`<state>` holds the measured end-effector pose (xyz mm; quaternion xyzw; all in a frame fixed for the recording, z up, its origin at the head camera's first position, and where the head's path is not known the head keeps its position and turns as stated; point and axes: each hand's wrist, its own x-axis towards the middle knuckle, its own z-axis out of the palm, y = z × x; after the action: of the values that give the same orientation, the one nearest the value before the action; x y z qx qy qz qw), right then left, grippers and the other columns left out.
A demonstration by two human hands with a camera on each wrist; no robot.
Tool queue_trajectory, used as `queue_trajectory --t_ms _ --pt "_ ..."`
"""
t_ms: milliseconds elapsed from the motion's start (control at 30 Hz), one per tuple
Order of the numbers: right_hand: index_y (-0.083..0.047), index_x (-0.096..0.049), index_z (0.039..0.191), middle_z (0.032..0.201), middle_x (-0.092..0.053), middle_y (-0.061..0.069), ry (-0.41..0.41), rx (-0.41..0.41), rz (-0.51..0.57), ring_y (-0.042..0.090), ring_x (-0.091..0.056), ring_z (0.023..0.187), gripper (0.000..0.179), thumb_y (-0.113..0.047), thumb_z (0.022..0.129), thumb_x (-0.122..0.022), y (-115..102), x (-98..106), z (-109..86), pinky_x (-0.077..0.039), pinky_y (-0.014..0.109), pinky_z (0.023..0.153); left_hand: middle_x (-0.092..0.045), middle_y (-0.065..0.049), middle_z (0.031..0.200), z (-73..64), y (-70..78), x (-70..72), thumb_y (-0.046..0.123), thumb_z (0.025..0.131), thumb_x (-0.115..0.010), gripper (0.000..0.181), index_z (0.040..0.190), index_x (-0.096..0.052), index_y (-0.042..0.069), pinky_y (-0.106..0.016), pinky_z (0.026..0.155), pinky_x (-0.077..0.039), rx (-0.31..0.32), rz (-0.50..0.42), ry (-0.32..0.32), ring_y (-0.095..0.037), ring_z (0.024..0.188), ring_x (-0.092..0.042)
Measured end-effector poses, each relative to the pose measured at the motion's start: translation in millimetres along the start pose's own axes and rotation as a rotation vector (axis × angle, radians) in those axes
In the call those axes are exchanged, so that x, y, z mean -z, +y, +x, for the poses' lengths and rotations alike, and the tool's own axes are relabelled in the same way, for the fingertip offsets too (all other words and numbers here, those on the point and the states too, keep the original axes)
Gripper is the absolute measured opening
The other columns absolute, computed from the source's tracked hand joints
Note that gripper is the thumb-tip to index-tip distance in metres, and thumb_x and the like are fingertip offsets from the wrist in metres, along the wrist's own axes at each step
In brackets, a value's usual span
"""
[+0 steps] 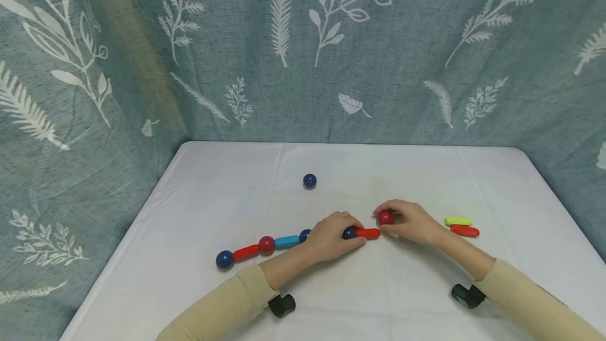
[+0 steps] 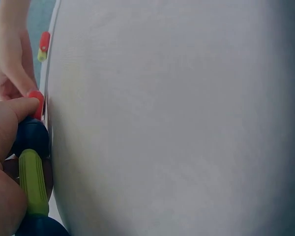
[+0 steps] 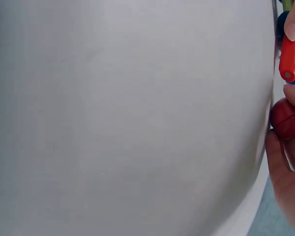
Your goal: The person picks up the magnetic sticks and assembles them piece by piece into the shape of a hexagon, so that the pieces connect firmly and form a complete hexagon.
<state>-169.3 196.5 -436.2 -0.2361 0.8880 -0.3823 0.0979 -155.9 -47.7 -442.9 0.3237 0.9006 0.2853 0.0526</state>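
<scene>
A row of joined balls and rods lies across the table's middle. From its left end come a dark blue ball (image 1: 224,260), a red rod (image 1: 245,252), a red ball (image 1: 266,245) and a light blue rod (image 1: 286,241). My left hand (image 1: 333,238) grips the row near its right end, covering part of it. The left wrist view shows a yellow-green rod (image 2: 33,183) there, between dark blue balls. Another red rod (image 3: 290,59) sticks out past my left fingers. Just right of its tip, my right hand (image 1: 413,223) pinches a loose red ball (image 3: 288,119), apart from the rod.
A single dark blue ball (image 1: 310,181) sits farther back on the white-covered table (image 1: 227,183). To the right of my right hand lie a yellow-green rod (image 1: 457,221) and a red rod (image 1: 465,231), side by side. A patterned curtain (image 1: 303,93) hangs behind the table.
</scene>
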Motion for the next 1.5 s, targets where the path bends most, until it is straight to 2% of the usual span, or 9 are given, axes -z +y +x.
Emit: queue_trajectory --t_ms 400,733,933,1100,1233,1333,1433,1500 --pt "-0.013 -0.065 0.117 0.116 -0.063 0.004 -0.004 -0.046 0.071 0.024 -0.061 0.106 0.031 -0.015 0.087 -0.074 -2.0 -2.9 -18.3 -0.051 0.024 0.085 -0.065 0.004 0.098 0.6 -1.0 -0.5 0.035 0.092 -0.068 0.026 0.11 -0.071 0.016 -0.018 0.073 -0.045 -0.012 0.0 0.005 -0.008 0.086 -0.054" --pt "-0.014 -0.064 0.114 0.111 -0.064 0.002 -0.018 -0.024 0.103 0.021 -0.062 0.1 0.029 -0.017 0.087 -0.075 -5.0 -7.2 -19.1 -0.052 0.026 0.083 -0.066 0.004 0.099 1.6 -0.6 -0.6 0.034 0.092 -0.068 0.026 0.109 -0.07 0.016 -0.021 0.077 -0.046 -0.003 -0.005 0.021 -0.01 0.09 -0.056" --pt "-0.014 -0.065 0.112 0.109 -0.063 0.0 -0.019 0.022 0.064 0.019 -0.058 0.096 0.027 -0.014 0.087 -0.074 -7.4 -9.6 -17.0 -0.051 0.027 0.08 -0.065 0.004 0.097 1.4 -0.1 -0.5 0.033 0.091 -0.069 0.024 0.108 -0.07 0.016 -0.022 0.078 -0.046 -0.01 -0.006 0.026 -0.01 0.089 -0.056" --pt "-0.017 -0.068 0.107 0.102 -0.064 -0.006 -0.011 0.124 -0.027 0.014 -0.052 0.088 0.021 -0.022 0.088 -0.074 -12.4 -18.1 -8.5 -0.046 0.028 0.075 -0.065 0.003 0.098 -1.0 0.3 2.1 0.032 0.092 -0.068 0.025 0.11 -0.07 0.015 -0.022 0.077 -0.046 -0.026 0.007 0.008 -0.01 0.09 -0.055" --pt "-0.017 -0.069 0.105 0.099 -0.065 -0.007 0.004 0.165 -0.087 0.012 -0.052 0.084 0.018 -0.024 0.089 -0.073 -16.9 -22.7 -3.1 -0.046 0.028 0.071 -0.065 0.001 0.106 -9.8 -3.1 10.6 0.035 0.093 -0.066 0.033 0.119 -0.066 0.014 -0.025 0.081 -0.048 -0.018 0.046 -0.023 -0.012 0.096 -0.057" --pt "-0.019 -0.069 0.105 0.098 -0.064 -0.009 0.008 0.145 -0.124 0.011 -0.052 0.084 0.018 -0.025 0.088 -0.074 -18.4 -21.7 -2.0 -0.046 0.027 0.072 -0.064 0.0 0.113 -22.8 -11.3 23.1 0.037 0.092 -0.066 0.041 0.126 -0.063 0.014 -0.031 0.086 -0.05 0.032 0.056 -0.046 -0.014 0.102 -0.057" --pt "-0.019 -0.07 0.105 0.095 -0.063 -0.01 0.027 0.126 -0.155 0.011 -0.051 0.082 0.018 -0.025 0.088 -0.074 -16.2 -16.8 -1.6 -0.045 0.028 0.071 -0.064 -0.003 0.118 -39.8 -24.5 38.7 0.034 0.092 -0.068 0.044 0.129 -0.061 0.011 -0.037 0.091 -0.049 0.087 0.048 -0.033 -0.017 0.108 -0.058" --pt "-0.019 -0.07 0.104 0.093 -0.063 -0.01 0.052 0.109 -0.173 0.011 -0.05 0.081 0.018 -0.024 0.087 -0.075 -13.7 -12.6 -1.4 -0.044 0.028 0.069 -0.065 -0.004 0.116 -52.2 -34.1 48.9 0.032 0.091 -0.069 0.044 0.128 -0.061 0.01 -0.037 0.09 -0.049 0.124 0.041 -0.004 -0.017 0.105 -0.059"
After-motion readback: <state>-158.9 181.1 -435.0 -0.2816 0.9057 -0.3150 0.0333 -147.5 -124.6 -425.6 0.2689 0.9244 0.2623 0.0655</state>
